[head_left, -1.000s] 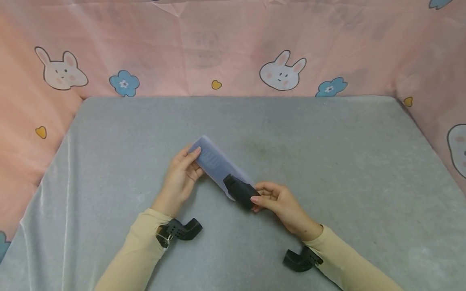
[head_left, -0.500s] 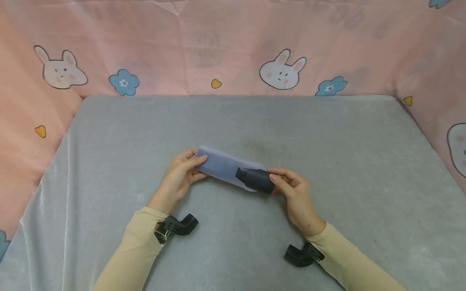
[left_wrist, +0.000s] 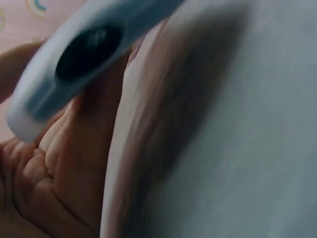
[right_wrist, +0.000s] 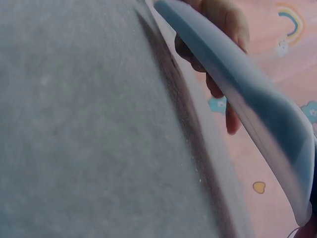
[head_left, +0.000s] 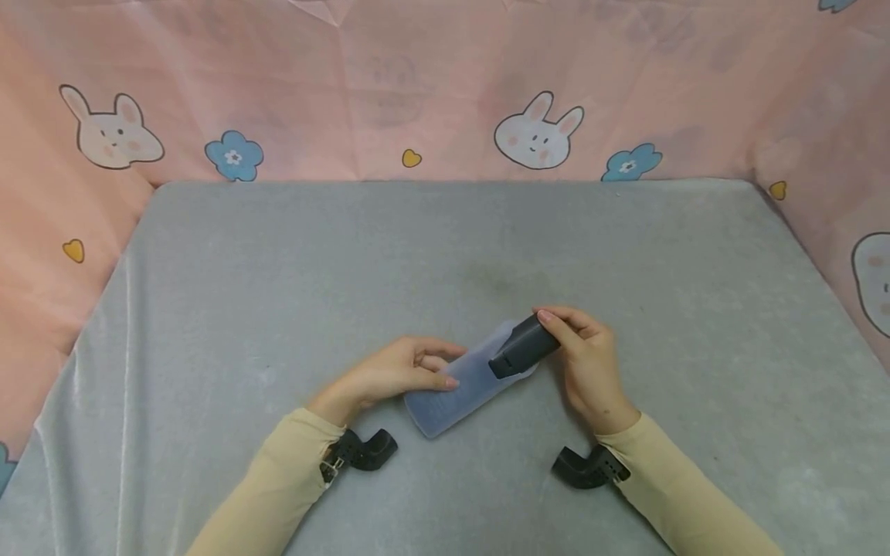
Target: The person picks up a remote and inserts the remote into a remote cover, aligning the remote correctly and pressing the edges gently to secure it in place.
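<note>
The left hand (head_left: 392,371) pinches the case (head_left: 459,398), the right hand (head_left: 589,359) the black piece (head_left: 524,346) overlapping its far right end. Both are above the cloth (head_left: 278,270), neither set down; whether they are fitted together, I cannot tell.

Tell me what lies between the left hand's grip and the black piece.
Only a bare stretch of the bluish piece lies between the left hand's grip and the black piece; the head view shows it.

Blue case (head_left: 464,389), charcoal object (head_left: 524,346), grey cloth (head_left: 348,255), pink backdrop (head_left: 306,85) (white rabbits (head_left: 534,139), blue flowers (head_left: 234,147))
</note>
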Demonstrator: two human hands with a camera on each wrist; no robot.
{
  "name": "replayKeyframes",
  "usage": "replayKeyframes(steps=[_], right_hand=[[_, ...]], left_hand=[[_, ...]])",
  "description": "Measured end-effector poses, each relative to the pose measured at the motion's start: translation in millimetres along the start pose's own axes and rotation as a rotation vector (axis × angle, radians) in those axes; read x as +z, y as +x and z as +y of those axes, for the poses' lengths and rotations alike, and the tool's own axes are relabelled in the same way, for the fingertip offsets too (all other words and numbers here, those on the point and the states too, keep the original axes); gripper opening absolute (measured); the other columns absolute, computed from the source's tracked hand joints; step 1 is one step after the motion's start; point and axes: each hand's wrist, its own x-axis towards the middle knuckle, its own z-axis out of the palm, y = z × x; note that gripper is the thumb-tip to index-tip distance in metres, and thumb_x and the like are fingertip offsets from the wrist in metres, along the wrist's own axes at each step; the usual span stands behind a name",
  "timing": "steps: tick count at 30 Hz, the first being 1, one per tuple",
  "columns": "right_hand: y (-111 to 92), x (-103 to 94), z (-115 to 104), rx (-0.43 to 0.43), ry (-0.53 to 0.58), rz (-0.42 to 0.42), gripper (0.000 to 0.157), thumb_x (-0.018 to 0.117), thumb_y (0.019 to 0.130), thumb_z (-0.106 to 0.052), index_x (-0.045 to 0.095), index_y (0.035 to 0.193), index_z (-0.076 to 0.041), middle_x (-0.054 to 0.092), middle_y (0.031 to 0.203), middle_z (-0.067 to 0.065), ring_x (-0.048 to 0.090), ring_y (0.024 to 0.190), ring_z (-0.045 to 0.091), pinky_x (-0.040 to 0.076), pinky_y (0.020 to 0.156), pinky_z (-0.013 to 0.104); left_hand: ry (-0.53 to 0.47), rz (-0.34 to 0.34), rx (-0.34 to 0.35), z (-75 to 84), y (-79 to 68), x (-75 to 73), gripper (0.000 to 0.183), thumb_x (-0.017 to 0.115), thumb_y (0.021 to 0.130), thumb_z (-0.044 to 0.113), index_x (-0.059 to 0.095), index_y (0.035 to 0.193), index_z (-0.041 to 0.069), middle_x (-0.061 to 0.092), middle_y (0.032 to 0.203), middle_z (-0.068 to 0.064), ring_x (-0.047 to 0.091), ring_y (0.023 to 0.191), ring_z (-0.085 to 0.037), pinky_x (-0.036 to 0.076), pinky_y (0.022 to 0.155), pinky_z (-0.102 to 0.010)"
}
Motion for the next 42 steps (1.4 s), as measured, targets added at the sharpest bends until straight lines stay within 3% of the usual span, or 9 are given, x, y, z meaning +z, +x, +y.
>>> replayKeyframes(steps=[6, 9, 12, 16, 22, 24, 31, 38, 42], right_hand=[[-1.4, -0.5, -2.5, 0.005, -0.012, -0.032, 0.012, 0.066, 0.086, 0.0, 0.074, 0.085, -0.009, 0.07, 0.085, 0.003, 0.061, 0.083, 0.016, 0.05, 0.073, 0.024], [-3.5, 0.1, -4.0, -0.001, -0.048, -0.059, 0.012, 0.066, 0.086, 0.0, 0.073, 0.084, -0.008, 0.071, 0.084, 0.003, 0.061, 0.08, 0.015, 0.05, 0.071, 0.023], [-6.1, 1.0, -5.4, -0.012, -0.099, -0.102, 0.01, 0.066, 0.086, 0.0, 0.073, 0.084, -0.006, 0.071, 0.082, 0.003, 0.061, 0.077, 0.013, 0.05, 0.069, 0.023], [-9.0, 1.9, -7.2, -0.029, -0.105, -0.162, 0.013, 0.062, 0.089, -0.002, 0.073, 0.086, -0.009, 0.07, 0.084, 0.001, 0.062, 0.078, 0.011, 0.05, 0.07, 0.022], [-9.0, 1.4, -11.1, -0.086, 0.092, -0.188, 0.022, 0.048, 0.099, -0.008, 0.068, 0.092, -0.006, 0.066, 0.085, 0.003, 0.061, 0.079, 0.013, 0.05, 0.073, 0.025], [-9.5, 1.3, -12.3, -0.09, 0.096, -0.202, 0.019, 0.049, 0.098, -0.006, 0.067, 0.092, -0.003, 0.066, 0.083, 0.005, 0.061, 0.075, 0.015, 0.051, 0.069, 0.026], [-17.1, 6.4, -10.6, -0.085, -0.078, -0.289, 0.012, 0.058, 0.089, 0.007, 0.065, 0.086, -0.002, 0.066, 0.079, 0.004, 0.062, 0.072, 0.016, 0.053, 0.067, 0.027], [-19.2, 7.9, -9.5, -0.033, -0.172, -0.295, 0.005, 0.063, 0.086, 0.005, 0.065, 0.084, 0.0, 0.064, 0.074, 0.006, 0.06, 0.066, 0.016, 0.052, 0.063, 0.028], [-17.5, 8.0, -12.4, 0.039, -0.21, -0.305, 0.003, 0.062, 0.087, 0.003, 0.063, 0.085, 0.005, 0.064, 0.071, 0.007, 0.06, 0.065, 0.016, 0.053, 0.061, 0.028]], left_hand=[[0.035, -0.061, 0.014, -0.4, 3.0, 19.2, 0.035, 0.064, 0.084, 0.004, 0.057, 0.118, -0.003, 0.064, 0.081, 0.004, 0.051, 0.067, -0.003, 0.043, 0.067, -0.018], [0.025, -0.075, 0.012, -1.0, 4.9, 28.2, 0.027, 0.064, 0.084, 0.005, 0.06, 0.108, -0.004, 0.061, 0.078, 0.005, 0.048, 0.066, -0.004, 0.041, 0.063, -0.018], [0.005, -0.073, -0.023, -1.0, 7.1, 36.8, 0.022, 0.066, 0.085, 0.011, 0.063, 0.103, -0.002, 0.065, 0.082, 0.002, 0.055, 0.072, -0.004, 0.046, 0.067, -0.019], [-0.017, -0.047, -0.03, -1.8, 9.1, 45.5, 0.024, 0.067, 0.087, 0.016, 0.065, 0.105, 0.0, 0.068, 0.086, -0.004, 0.06, 0.075, -0.008, 0.049, 0.07, -0.023], [-0.169, 0.071, 0.01, -4.8, 10.1, 49.0, 0.031, 0.061, 0.09, 0.01, 0.058, 0.117, -0.006, 0.064, 0.106, -0.009, 0.058, 0.089, -0.009, 0.048, 0.077, -0.025], [-0.223, 0.118, 0.012, -5.3, 10.8, 48.9, 0.033, 0.061, 0.09, 0.008, 0.056, 0.119, -0.008, 0.063, 0.111, -0.012, 0.058, 0.093, -0.011, 0.048, 0.08, -0.026], [-0.249, 0.201, 0.05, -5.3, 12.2, 49.0, 0.034, 0.062, 0.09, 0.006, 0.056, 0.12, -0.009, 0.062, 0.116, -0.018, 0.061, 0.1, -0.018, 0.05, 0.084, -0.031], [-0.231, 0.198, 0.083, -5.8, 11.9, 50.0, 0.034, 0.061, 0.091, 0.006, 0.055, 0.121, -0.009, 0.062, 0.115, -0.021, 0.063, 0.1, -0.024, 0.052, 0.083, -0.033], [-0.214, 0.194, 0.093, -5.8, 11.7, 50.0, 0.033, 0.061, 0.091, 0.005, 0.056, 0.12, -0.009, 0.062, 0.115, -0.021, 0.063, 0.099, -0.023, 0.052, 0.082, -0.032]])
